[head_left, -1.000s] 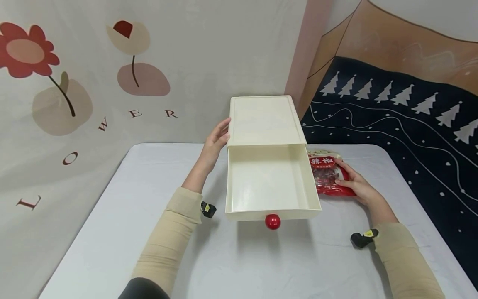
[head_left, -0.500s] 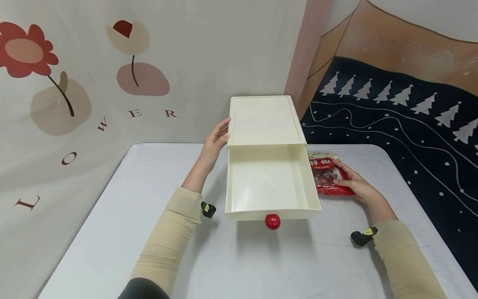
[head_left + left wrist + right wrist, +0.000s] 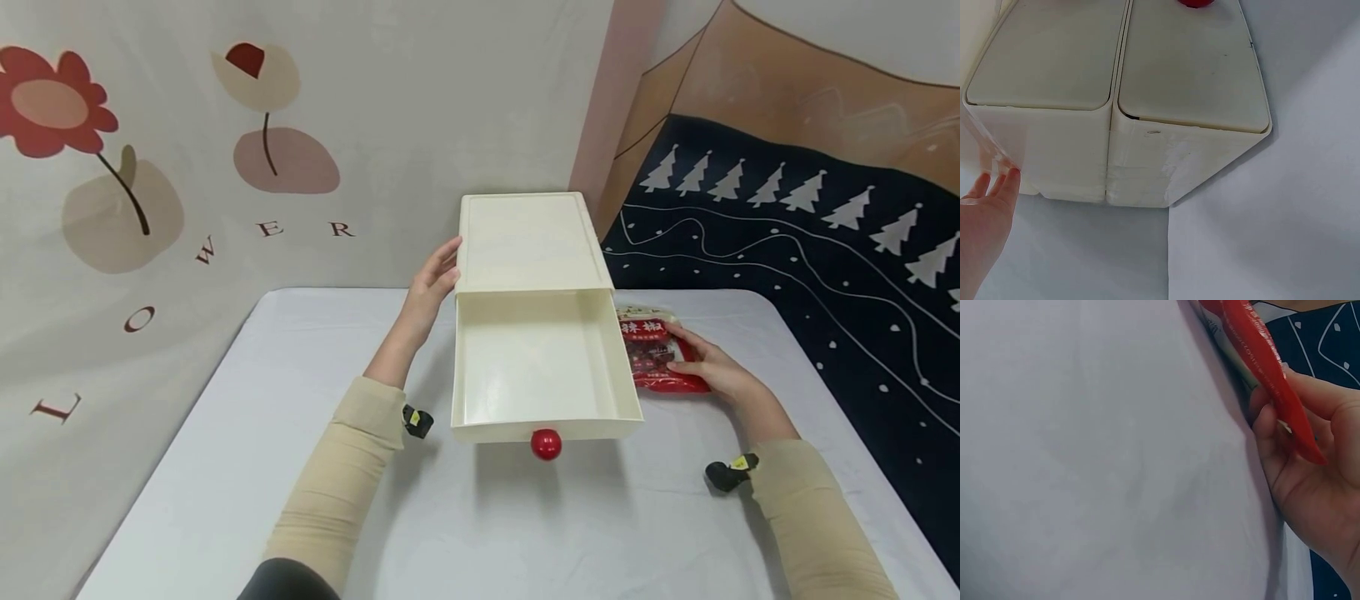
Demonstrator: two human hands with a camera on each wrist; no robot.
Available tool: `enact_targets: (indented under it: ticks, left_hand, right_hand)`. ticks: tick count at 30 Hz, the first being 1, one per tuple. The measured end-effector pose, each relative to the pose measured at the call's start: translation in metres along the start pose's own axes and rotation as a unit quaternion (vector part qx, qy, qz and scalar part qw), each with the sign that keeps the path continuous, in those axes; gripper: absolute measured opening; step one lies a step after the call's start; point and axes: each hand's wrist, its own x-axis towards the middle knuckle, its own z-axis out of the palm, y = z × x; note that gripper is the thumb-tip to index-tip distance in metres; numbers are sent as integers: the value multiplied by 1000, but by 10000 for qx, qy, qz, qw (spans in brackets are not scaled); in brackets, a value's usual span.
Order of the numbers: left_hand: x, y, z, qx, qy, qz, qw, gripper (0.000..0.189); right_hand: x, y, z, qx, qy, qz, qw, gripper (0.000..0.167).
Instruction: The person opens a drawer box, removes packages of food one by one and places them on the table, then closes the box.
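A cream drawer cabinet (image 3: 534, 242) stands at the table's back, its top drawer (image 3: 536, 358) pulled out with bare walls and floor showing. A round red knob (image 3: 546, 445) sits on the drawer front. My left hand (image 3: 429, 287) rests its extended fingers against the cabinet's left side; in the left wrist view the fingertips (image 3: 1013, 178) touch that side wall. Right of the drawer, my right hand (image 3: 712, 367) grips a red packet of dried chillies (image 3: 654, 354) by its near right edge, thumb on top. The packet's left part is hidden behind the drawer.
A white cloth covers the table (image 3: 337, 350). Behind it hangs a pale flower-print curtain (image 3: 405, 108), and a dark tree-print cloth (image 3: 750, 242) borders the right. The pulled-out drawer overhangs the table and casts a shadow. A second cabinet unit (image 3: 1041, 56) shows in the left wrist view.
The chilli packet has tilted a little and shifted slightly left with my right hand. My left hand and the drawer hold their places.
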Motion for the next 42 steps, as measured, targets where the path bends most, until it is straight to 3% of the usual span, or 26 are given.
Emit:
enact_targets:
  ticks: [5,10,18,23,29,42]
  left_hand:
    - [0,0,0,-21,-23,-36,10000,62]
    - [0,3,0,-64,-60,-133,9999,59]
    - [-9,32,8,36,-84,-154,9998,60]
    - [-10,34,9,24,-84,-135,9999,59]
    - [-10,32,9,15,-76,-132,9999,60]
    - [-11,32,8,83,-85,-112,9999,60]
  right_hand:
    - [1,-4,-4,-887,-15,-21,9961,86]
    - [-2,-7,-6,-1401,-36,-202,9899,85]
    - [-5,-12,-6,-2186,12,-158,9757,87]
    - [-7,-14,-6,-2646,96,-224,9641,85]
    - [-12,-13,-5,-2751,214,-424,9602,83]
    - [-23,-10,-1,-2444,848,-529,9645,80]
